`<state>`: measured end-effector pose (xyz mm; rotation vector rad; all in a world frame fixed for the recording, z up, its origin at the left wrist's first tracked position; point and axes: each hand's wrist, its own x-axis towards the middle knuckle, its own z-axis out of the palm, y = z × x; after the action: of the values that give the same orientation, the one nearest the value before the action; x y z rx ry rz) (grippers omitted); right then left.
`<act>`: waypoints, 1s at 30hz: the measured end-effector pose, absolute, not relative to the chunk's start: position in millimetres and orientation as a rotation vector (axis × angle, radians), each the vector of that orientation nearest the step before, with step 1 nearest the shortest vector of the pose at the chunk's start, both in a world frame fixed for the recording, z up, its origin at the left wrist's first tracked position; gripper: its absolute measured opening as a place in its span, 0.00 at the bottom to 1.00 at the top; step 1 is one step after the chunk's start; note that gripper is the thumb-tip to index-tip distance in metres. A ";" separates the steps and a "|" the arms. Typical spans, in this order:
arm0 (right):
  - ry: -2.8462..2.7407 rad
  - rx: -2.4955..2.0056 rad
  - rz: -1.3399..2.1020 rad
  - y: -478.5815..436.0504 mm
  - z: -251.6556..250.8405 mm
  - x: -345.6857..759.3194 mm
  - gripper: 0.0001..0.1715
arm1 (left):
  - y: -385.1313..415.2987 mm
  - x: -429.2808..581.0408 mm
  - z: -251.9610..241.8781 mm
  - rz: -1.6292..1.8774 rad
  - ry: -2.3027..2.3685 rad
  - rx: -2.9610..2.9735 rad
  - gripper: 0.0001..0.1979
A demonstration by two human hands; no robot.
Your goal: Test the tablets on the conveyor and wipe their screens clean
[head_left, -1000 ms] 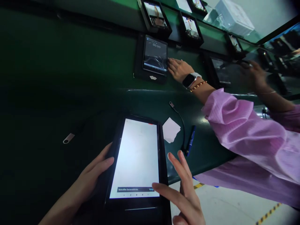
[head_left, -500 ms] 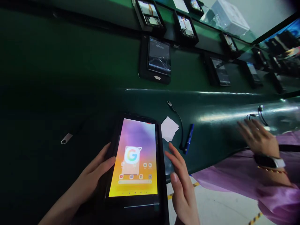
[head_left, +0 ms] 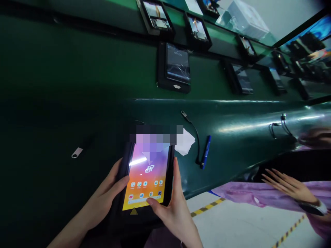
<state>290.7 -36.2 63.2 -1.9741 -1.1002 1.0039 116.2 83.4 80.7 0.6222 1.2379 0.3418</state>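
Tablet (head_left: 144, 179) work looks midway: it is powered on, showing a home screen of app icons, and nothing on it is opened yet. Left hand (head_left: 108, 198) and right hand (head_left: 172, 210) both clasp its edges, holding it just above the near edge of the green bench (head_left: 77, 86), right thumb resting on the lower screen; its dark frame surrounds a purple-to-orange display

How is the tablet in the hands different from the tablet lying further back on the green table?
The held tablet glows bright purple and orange with app icons; the far tablet is dim and grey. The held one is gripped by the left hand and right hand; the far one lies untouched. Both have black frames.
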 end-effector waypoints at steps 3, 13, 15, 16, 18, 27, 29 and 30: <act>-1.118 -2.009 0.992 -34.4 62.7 291.7 0.66 | 83.3 117.6 81.6 0.345 1.236 0.637 0.34; -1.086 -1.929 1.059 -38.5 68.6 296.6 0.51 | 83.1 117.5 81.4 0.304 1.228 0.500 0.36; -1.085 -1.933 1.054 -38.9 67.9 296.5 0.51 | 83.4 118.7 83.2 0.299 1.238 0.512 0.35; -1.088 -1.934 1.049 -38.9 67.6 296.5 0.50 | 83.5 119.4 83.9 0.295 1.247 0.517 0.34; -1.098 -1.934 1.043 -38.9 67.7 296.5 0.50 | 83.5 120.3 84.6 0.293 1.269 0.530 0.34; -1.225 -2.026 0.935 -44.5 65.5 285.9 0.58 | 84.5 115.0 81.7 0.200 1.349 0.826 0.40; -1.225 -2.044 0.906 -46.4 64.1 281.8 0.59 | 84.8 114.2 82.2 0.170 1.361 0.828 0.41; -1.224 -2.053 0.902 -47.2 63.8 280.0 0.60 | 84.7 114.0 82.3 0.167 1.361 0.828 0.41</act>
<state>280.0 -47.2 63.8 -2.0531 -1.2245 0.9021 114.0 84.7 82.3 0.8285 1.3608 0.1667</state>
